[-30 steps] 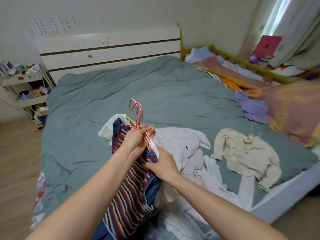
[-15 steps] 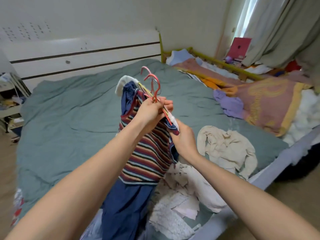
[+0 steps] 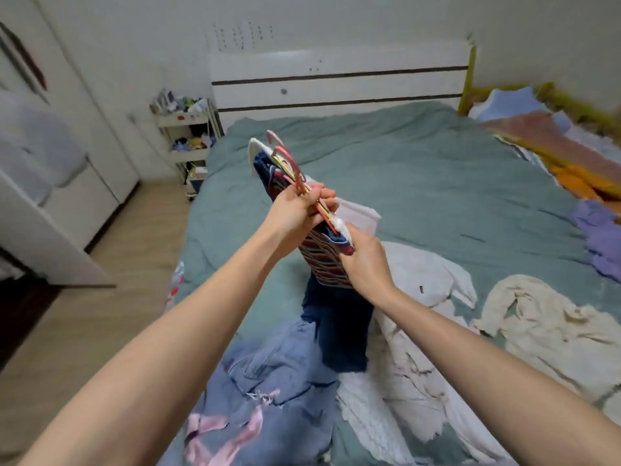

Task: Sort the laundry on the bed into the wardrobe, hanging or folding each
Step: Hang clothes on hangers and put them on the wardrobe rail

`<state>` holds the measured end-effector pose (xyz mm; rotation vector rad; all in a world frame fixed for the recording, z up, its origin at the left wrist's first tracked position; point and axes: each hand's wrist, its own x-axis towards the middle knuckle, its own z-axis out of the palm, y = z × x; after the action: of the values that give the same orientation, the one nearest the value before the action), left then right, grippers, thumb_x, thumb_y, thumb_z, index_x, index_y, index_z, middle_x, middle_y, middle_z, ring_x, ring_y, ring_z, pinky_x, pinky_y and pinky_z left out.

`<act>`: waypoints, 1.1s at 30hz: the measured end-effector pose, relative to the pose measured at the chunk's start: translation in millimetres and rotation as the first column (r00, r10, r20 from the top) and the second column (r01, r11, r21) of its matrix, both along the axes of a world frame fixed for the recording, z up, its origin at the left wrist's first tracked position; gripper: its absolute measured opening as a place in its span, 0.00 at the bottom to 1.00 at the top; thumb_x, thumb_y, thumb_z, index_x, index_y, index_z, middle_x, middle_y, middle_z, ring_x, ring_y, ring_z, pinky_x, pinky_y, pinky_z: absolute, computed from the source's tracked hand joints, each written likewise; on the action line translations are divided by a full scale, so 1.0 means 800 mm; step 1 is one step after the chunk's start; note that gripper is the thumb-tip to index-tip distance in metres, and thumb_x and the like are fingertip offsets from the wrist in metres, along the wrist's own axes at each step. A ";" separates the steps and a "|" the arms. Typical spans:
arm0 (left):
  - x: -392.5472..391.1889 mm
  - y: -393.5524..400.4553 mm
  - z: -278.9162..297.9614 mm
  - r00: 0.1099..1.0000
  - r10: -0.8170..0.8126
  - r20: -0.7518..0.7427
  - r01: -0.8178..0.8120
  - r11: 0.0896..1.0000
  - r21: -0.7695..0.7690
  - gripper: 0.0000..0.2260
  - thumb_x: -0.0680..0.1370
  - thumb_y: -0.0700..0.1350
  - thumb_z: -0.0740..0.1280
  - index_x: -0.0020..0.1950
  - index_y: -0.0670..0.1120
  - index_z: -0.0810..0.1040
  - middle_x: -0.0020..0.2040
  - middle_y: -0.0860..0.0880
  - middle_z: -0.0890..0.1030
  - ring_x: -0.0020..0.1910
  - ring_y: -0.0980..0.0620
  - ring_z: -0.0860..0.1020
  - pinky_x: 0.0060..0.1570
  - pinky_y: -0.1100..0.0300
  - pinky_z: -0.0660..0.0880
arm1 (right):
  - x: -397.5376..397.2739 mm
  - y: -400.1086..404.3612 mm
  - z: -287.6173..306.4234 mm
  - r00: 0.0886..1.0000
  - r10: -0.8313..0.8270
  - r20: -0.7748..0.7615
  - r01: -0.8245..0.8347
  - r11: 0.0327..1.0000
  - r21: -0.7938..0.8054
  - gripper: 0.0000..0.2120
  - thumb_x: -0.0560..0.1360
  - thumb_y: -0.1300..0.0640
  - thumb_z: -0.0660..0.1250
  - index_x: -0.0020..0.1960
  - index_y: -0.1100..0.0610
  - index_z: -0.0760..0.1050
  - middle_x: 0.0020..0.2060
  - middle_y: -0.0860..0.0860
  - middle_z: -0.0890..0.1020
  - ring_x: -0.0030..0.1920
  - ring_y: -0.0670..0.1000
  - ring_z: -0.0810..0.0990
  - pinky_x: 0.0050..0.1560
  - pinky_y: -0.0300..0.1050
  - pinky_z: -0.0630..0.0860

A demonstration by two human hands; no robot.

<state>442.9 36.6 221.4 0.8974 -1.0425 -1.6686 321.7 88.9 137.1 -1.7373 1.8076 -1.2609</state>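
Head view: both forearms reach forward over the bed (image 3: 420, 169), meeting above its near half. The left hand (image 3: 295, 210) has its fingers curled round a bundle of thin pink hangers (image 3: 292, 173), hooks pointing up and away. The right hand (image 3: 366, 264) pinches the end of the hangers and the shoulder of a striped knit top (image 3: 322, 264) that hangs from them, with a dark blue garment (image 3: 339, 331) hanging below. White clothes (image 3: 420, 287), a cream garment (image 3: 544, 324) and soft blue denim (image 3: 268, 375) lie rumpled on the teal quilt. A white wardrobe (image 3: 67, 156) stands at the left.
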 end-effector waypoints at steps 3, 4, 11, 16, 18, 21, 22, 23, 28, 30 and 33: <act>0.075 0.003 -0.008 0.991 0.134 -0.002 -0.134 0.991 -0.001 0.07 0.83 0.35 0.56 0.47 0.39 0.71 0.40 0.44 0.79 0.33 0.54 0.81 0.46 0.58 0.80 | 0.073 -0.013 -0.010 0.987 0.157 0.034 -0.158 0.987 0.018 0.13 0.70 0.63 0.61 0.53 0.55 0.77 0.41 0.53 0.82 0.42 0.57 0.79 0.43 0.53 0.76; 0.101 0.005 -0.010 0.984 0.178 -0.011 -0.178 0.984 0.003 0.07 0.83 0.34 0.56 0.47 0.39 0.71 0.39 0.44 0.78 0.33 0.54 0.80 0.47 0.57 0.80 | 0.098 -0.015 -0.010 0.977 0.208 0.049 -0.209 0.977 0.034 0.14 0.70 0.60 0.59 0.53 0.54 0.77 0.41 0.53 0.82 0.43 0.57 0.79 0.44 0.54 0.76; 0.315 0.028 -0.026 0.894 0.442 -0.071 -0.441 0.897 0.037 0.06 0.82 0.35 0.56 0.48 0.39 0.71 0.40 0.43 0.78 0.36 0.51 0.79 0.48 0.55 0.80 | 0.298 -0.023 -0.002 0.868 0.493 0.060 -0.496 0.867 0.050 0.13 0.70 0.54 0.60 0.51 0.53 0.78 0.38 0.48 0.82 0.40 0.48 0.78 0.40 0.46 0.70; 0.517 0.057 -0.041 0.804 0.588 -0.094 -0.582 0.809 0.085 0.07 0.82 0.34 0.57 0.47 0.38 0.72 0.40 0.41 0.79 0.39 0.49 0.79 0.50 0.53 0.79 | 0.495 -0.019 -0.009 0.772 0.635 0.017 -0.635 0.772 0.034 0.10 0.73 0.57 0.64 0.53 0.55 0.78 0.39 0.48 0.81 0.41 0.48 0.78 0.39 0.44 0.68; 0.606 0.071 -0.041 0.769 0.635 -0.080 -0.628 0.773 0.090 0.07 0.82 0.34 0.56 0.47 0.38 0.72 0.40 0.41 0.79 0.39 0.48 0.79 0.48 0.55 0.80 | 0.585 -0.011 -0.008 0.722 0.692 0.022 -0.692 0.722 0.023 0.14 0.71 0.55 0.62 0.54 0.54 0.78 0.42 0.50 0.83 0.42 0.48 0.78 0.41 0.45 0.69; 0.729 0.091 -0.035 0.735 0.678 -0.027 -0.674 0.734 0.082 0.07 0.83 0.35 0.56 0.47 0.38 0.72 0.41 0.41 0.79 0.40 0.49 0.79 0.47 0.55 0.81 | 0.708 0.002 -0.005 0.670 0.740 0.061 -0.742 0.670 0.032 0.15 0.70 0.56 0.61 0.55 0.51 0.78 0.43 0.46 0.83 0.43 0.46 0.78 0.41 0.43 0.69; 0.764 0.094 -0.032 0.730 0.684 -0.007 -0.681 0.728 0.078 0.07 0.83 0.35 0.56 0.47 0.38 0.71 0.41 0.41 0.79 0.39 0.49 0.79 0.48 0.54 0.80 | 0.745 0.004 -0.006 0.656 0.750 0.082 -0.754 0.656 0.036 0.15 0.71 0.58 0.62 0.56 0.50 0.77 0.43 0.44 0.82 0.44 0.44 0.78 0.42 0.42 0.69; 0.796 0.096 -0.031 0.724 0.690 0.010 -0.688 0.722 0.076 0.07 0.83 0.35 0.56 0.47 0.38 0.71 0.40 0.41 0.79 0.38 0.49 0.79 0.49 0.53 0.80 | 0.778 0.006 -0.006 0.643 0.760 0.098 -0.765 0.642 0.041 0.17 0.71 0.61 0.63 0.57 0.48 0.77 0.44 0.42 0.82 0.45 0.43 0.78 0.43 0.41 0.71; 0.920 0.081 -0.037 0.710 0.698 0.095 -0.704 0.706 0.078 0.07 0.83 0.35 0.55 0.48 0.39 0.71 0.42 0.40 0.78 0.39 0.49 0.79 0.50 0.53 0.79 | 0.908 -0.011 -0.023 0.614 0.782 0.112 -0.789 0.612 0.056 0.22 0.72 0.65 0.65 0.63 0.50 0.74 0.51 0.46 0.83 0.51 0.48 0.80 0.51 0.45 0.75; 0.957 0.063 -0.044 0.712 0.691 0.126 -0.702 0.708 0.085 0.07 0.83 0.36 0.55 0.47 0.39 0.71 0.42 0.40 0.78 0.39 0.49 0.79 0.51 0.53 0.78 | 0.946 -0.026 -0.030 0.604 0.785 0.141 -0.797 0.599 0.078 0.21 0.74 0.63 0.65 0.64 0.49 0.73 0.51 0.46 0.83 0.51 0.46 0.80 0.51 0.45 0.75; 1.005 0.022 -0.055 0.722 0.663 0.196 -0.687 0.721 0.091 0.07 0.83 0.38 0.55 0.49 0.38 0.71 0.43 0.40 0.78 0.41 0.49 0.78 0.45 0.58 0.79 | 0.999 -0.059 -0.045 0.609 0.774 0.175 -0.792 0.602 0.097 0.16 0.75 0.58 0.67 0.61 0.49 0.74 0.48 0.44 0.82 0.47 0.42 0.80 0.51 0.46 0.78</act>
<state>1246.7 53.9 177.2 1.3361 -0.5545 -1.0657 1120.9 41.4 101.4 -1.9571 0.8152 -0.7613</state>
